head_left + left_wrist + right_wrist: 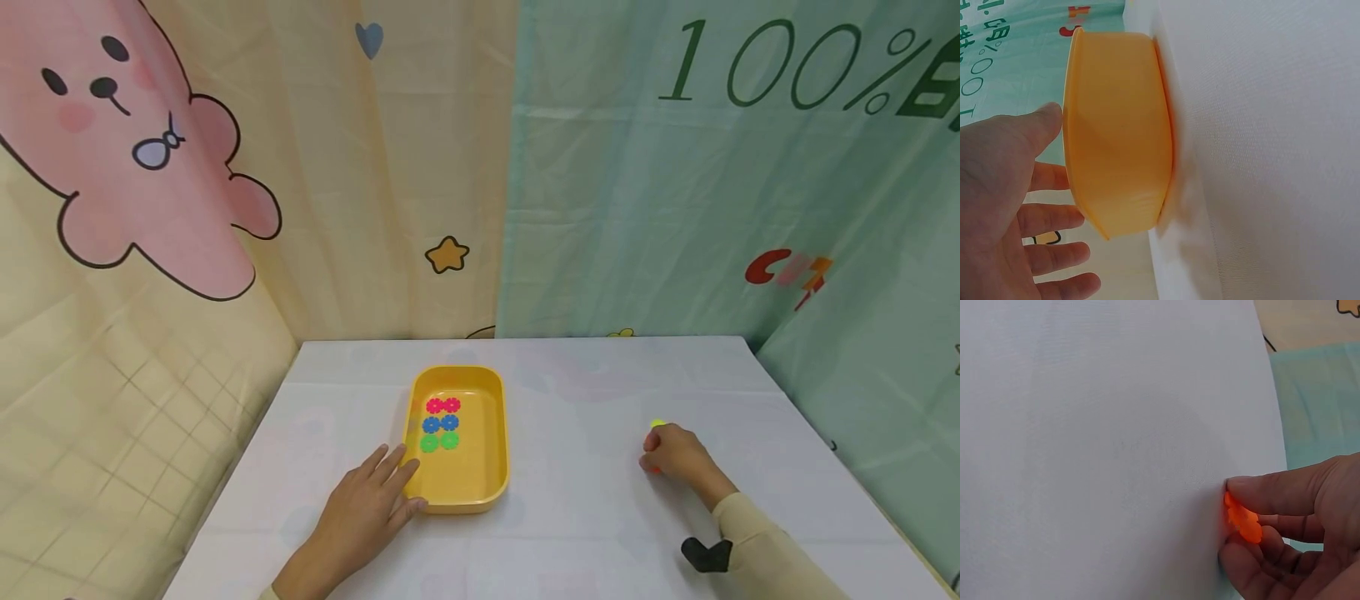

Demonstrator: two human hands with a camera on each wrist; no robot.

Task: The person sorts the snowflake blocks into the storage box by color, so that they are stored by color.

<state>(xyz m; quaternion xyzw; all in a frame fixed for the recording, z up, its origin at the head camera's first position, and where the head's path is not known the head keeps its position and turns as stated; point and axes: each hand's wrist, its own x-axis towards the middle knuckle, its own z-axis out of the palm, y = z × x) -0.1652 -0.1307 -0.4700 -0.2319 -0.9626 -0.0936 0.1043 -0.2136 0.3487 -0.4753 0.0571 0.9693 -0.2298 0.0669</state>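
Observation:
A yellow tray [468, 487] stands on the table, left of its middle. Inside lie pink flower-shaped plastic discs [452, 404], blue discs [449, 422] and green discs [449, 440], paired in rows by colour. My left hand [363, 508] rests at the tray's near left corner, fingers spread and fairly straight. In the left wrist view the thumb touches the tray's rim. Out on the right, my right hand [682, 457] pinches an orange flower-shaped disc [1244, 520] between thumb and fingers. A yellow-green piece [657, 422] shows just behind that hand, mostly hidden.
The white-covered table [570, 533] runs back to a cream curtain [390, 167] and a green curtain [600, 208]. A black strap end [707, 555] sticks out beside the right sleeve [772, 550].

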